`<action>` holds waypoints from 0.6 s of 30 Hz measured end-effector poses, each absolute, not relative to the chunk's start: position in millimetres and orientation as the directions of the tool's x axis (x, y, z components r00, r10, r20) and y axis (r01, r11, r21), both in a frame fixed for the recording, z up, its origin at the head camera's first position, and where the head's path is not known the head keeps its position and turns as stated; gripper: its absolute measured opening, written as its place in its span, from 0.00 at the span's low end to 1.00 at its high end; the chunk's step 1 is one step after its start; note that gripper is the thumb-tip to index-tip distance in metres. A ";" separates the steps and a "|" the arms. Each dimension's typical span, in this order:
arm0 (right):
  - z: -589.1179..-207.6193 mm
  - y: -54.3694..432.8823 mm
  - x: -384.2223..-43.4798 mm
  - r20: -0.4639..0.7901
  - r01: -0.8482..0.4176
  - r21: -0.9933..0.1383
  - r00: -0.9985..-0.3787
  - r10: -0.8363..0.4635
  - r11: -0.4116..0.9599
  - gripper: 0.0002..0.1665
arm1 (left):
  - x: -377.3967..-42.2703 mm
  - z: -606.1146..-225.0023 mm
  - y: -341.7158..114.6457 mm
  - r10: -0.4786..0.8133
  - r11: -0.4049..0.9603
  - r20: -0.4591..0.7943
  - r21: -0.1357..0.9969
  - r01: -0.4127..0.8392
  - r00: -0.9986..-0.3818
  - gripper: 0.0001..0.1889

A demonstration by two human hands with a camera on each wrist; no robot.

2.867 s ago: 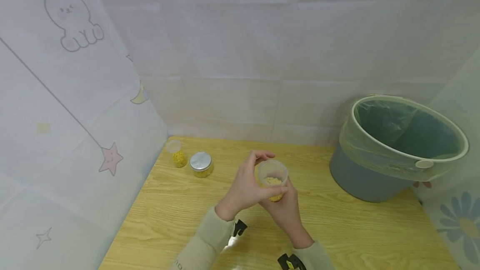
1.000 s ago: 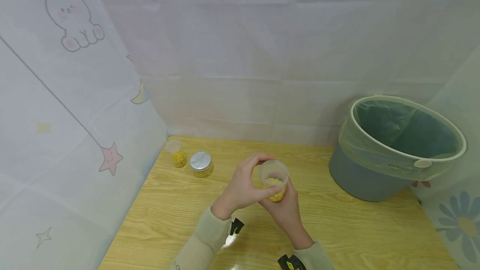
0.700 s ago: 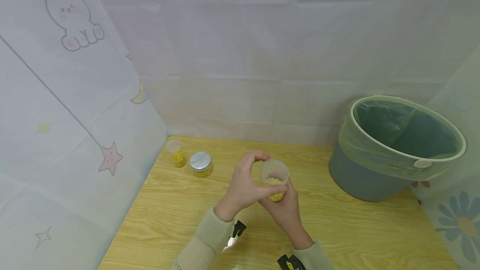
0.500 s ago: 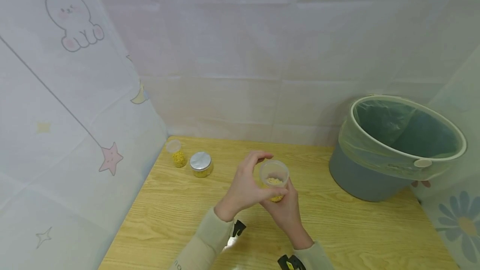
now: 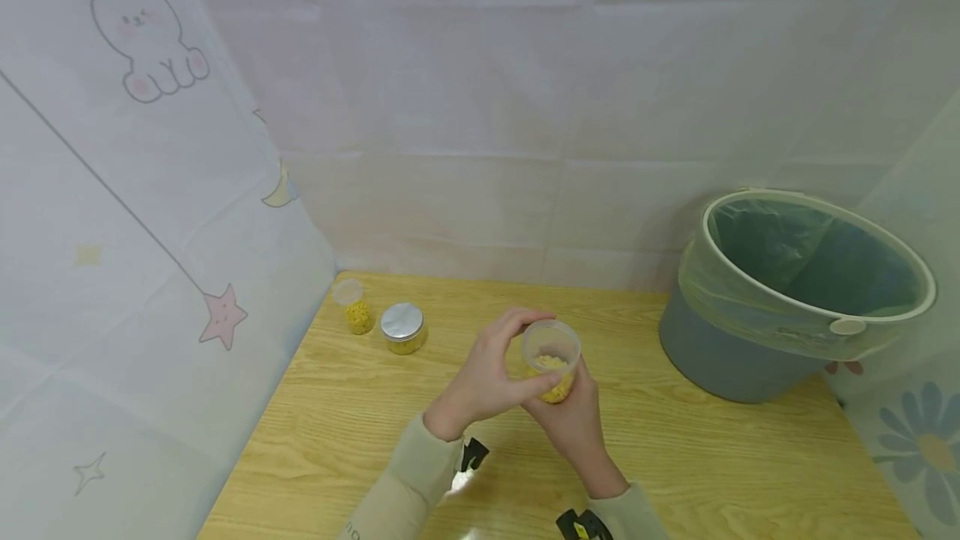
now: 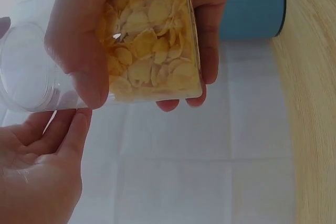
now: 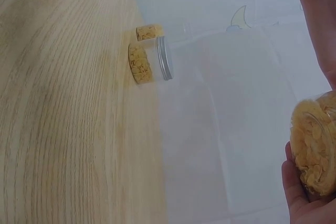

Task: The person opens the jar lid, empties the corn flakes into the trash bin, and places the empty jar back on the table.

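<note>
Both hands are at a clear plastic jar (image 5: 556, 361) of pale yellow flakes, held up off the table. My left hand (image 5: 480, 373) curls round its clear top, the thumb across the near side and the fingers behind. Lower down, my right hand (image 5: 576, 423) grips the jar's body. In the left wrist view the flakes press against the clear wall of the jar (image 6: 149, 51), and the left hand (image 6: 39, 179) is at the clear lid (image 6: 23, 69). The right wrist view shows the jar's base and right hand (image 7: 310, 205) at the edge.
At the table's back left stand a small clear jar of yellow bits (image 5: 358, 315) and a silver-lidded jar (image 5: 402, 325). A large grey-blue bin (image 5: 738, 357) with a plastic liner stands on the right. Printed cloth walls (image 5: 480, 107) bound the wooden table (image 5: 315, 440).
My left hand shifts slightly back and forth round the jar's top, the thumb and wrist turning a little. The right hand keeps its grip, and the jar stays almost in place.
</note>
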State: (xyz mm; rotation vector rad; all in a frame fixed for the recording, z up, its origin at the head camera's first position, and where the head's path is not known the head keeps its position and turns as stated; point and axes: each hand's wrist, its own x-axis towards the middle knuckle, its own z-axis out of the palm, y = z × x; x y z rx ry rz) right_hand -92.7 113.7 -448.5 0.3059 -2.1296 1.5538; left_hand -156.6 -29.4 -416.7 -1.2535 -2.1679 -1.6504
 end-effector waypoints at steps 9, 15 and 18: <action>-448.5 114.0 -94.2 0.531 -0.485 -0.812 -0.844 0.067 0.325 0.37 | -153.8 -415.6 -27.3 0.450 0.115 0.533 0.761 0.639 -0.717 0.33; -447.0 113.6 -93.9 0.528 -0.484 -0.812 -0.848 0.057 0.326 0.38 | -153.5 -415.8 -25.8 0.422 0.137 0.508 0.783 0.606 -0.751 0.37; -448.0 113.8 -93.4 0.521 -0.475 -0.817 -0.851 0.066 0.327 0.40 | -153.9 -416.2 -25.5 0.440 0.131 0.513 0.775 0.618 -0.737 0.40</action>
